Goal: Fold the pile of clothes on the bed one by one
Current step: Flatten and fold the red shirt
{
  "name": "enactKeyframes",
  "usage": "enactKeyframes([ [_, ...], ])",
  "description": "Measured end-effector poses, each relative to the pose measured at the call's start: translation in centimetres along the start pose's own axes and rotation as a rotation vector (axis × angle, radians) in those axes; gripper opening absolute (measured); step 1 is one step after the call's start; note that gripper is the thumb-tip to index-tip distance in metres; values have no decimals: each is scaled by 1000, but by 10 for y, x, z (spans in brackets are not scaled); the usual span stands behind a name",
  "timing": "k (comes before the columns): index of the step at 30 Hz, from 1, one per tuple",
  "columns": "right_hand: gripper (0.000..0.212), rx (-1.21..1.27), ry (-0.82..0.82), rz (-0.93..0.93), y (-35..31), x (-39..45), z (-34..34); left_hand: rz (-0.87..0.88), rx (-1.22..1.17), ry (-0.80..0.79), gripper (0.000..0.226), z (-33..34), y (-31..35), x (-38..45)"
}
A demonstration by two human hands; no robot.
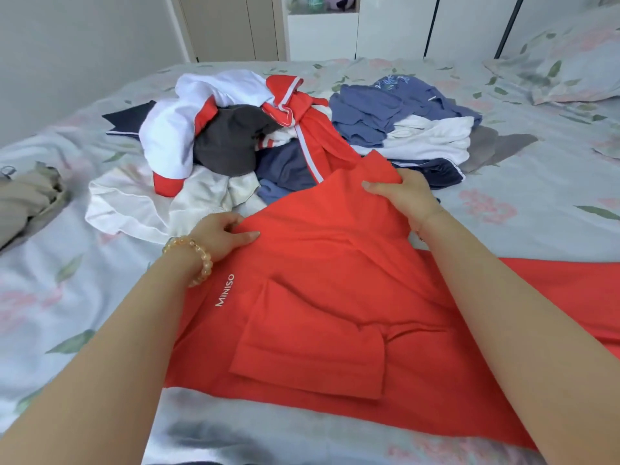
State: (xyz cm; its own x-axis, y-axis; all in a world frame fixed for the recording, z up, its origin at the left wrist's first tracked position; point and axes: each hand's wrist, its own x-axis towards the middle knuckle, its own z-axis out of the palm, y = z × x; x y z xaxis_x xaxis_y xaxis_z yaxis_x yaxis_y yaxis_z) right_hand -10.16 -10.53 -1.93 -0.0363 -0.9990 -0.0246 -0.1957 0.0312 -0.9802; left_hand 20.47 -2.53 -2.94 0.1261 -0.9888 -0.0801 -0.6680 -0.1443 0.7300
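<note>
While the bright red cotton garment (322, 280) is pinched by left hand (221, 234) and right hand (402, 196), the jumbled pile of unfolded clothes (235, 142) could be dragged along by its far end.

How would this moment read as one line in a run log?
step: folding red garment | left hand: grips its edge | right hand: grips its top | pile: unfolded behind

I cannot see the right part of the spread red cotton garment (322, 297): it is cut by the frame edge. Behind this garment, the heaped pile of mixed clothes (235, 139) hides its lower pieces. Left of it, a beige crumpled cloth (27, 199) is cut off too.
</note>
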Motion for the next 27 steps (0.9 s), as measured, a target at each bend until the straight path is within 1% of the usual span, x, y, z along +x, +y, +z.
enactKeyframes([
  [1, 30, -25, 28, -85, -9, -3, -1, 17, -49, 9, 19, -4, 1, -2],
  [2, 29, -113, 49, -195, -18, -7, -1, 31, -93, 15, 27, -7, 0, -2],
  [4, 31, -317, 14, -430, -37, -22, 3, 48, -134, 11, 35, -11, 0, -4],
  [6, 34, -499, -55, -596, -56, -41, 7, 45, -151, 7, 34, -10, 0, -6],
  [8, 31, -692, -6, -760, -72, -62, 9, 36, -214, 9, 30, -10, -4, -5],
  [9, 25, -735, 24, -825, -79, -72, 9, 28, -243, 5, 28, -12, -6, -4],
  [10, 20, -736, 18, -867, -83, -84, 9, 17, -274, 4, 26, -13, -8, -2],
  [11, 16, -722, -29, -898, -86, -98, 9, 5, -306, 1, 25, -14, -10, -1],
  [13, 15, -714, -202, -936, -81, -129, 13, -24, -361, -3, 24, -15, -11, -1],
  [15, 20, -729, -362, -948, -66, -162, 18, -53, -414, -26, 24, -15, -11, -2],
  [17, 27, -795, -478, -969, -46, -187, 25, -76, -457, -47, 26, -15, -14, -1],
  [20, 34, -916, -625, -1016, -19, -202, 38, -85, -438, -29, 27, -16, -17, 1],
  [22, 38, -954, -661, -1025, -6, -204, 43, -91, -425, -17, 26, -15, -17, 3],
  [24, 41, -941, -664, -992, -1, -204, 41, -90, -388, 7, 25, -13, -17, 4],
  [25, 43, -919, -671, -967, -1, -203, 39, -68, -328, 34, 24, -12, -17, 3],
  [26, 45, -897, -678, -944, -1, -203, 37, -24, -219, 62, 22, -12, -17, 1],
  [27, 48, -886, -682, -928, -2, -202, 35, 40, -54, 81, 20, -12, -16, -3],
])
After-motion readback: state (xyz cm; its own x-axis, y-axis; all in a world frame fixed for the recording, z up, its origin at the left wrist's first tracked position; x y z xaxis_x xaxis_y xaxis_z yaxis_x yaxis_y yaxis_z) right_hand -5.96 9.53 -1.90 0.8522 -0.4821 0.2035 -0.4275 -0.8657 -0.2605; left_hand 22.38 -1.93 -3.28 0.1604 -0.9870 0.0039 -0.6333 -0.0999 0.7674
